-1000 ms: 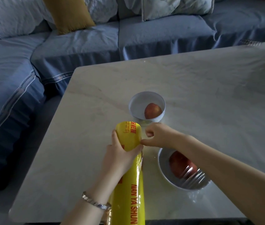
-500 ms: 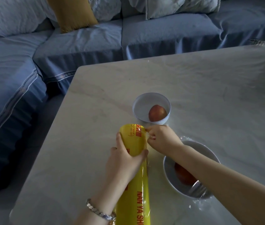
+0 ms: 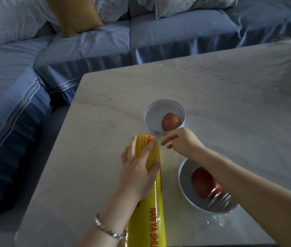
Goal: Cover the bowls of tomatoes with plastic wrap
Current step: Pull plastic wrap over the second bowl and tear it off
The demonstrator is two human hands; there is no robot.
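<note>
Now the left hand (image 3: 137,172) lies flat on the plastic wrap roll (image 3: 151,211), fingers straight, pressing its far end onto the table (image 3: 230,97); half a second ago they curled round it. The right hand (image 3: 182,141) has drawn off to the right of the roll, fingers half extended; whether it pinches film cannot be told. Probable step: starting a sheet for the open bowl (image 3: 151,114), just beyond the roll's far end, its tomato (image 3: 171,121) uncovered. Left of the roll: sofa (image 3: 13,97), no obstruction. Right of the roll: covered bowl (image 3: 183,182), film glinting, crossed by the right forearm (image 3: 248,186).
</note>
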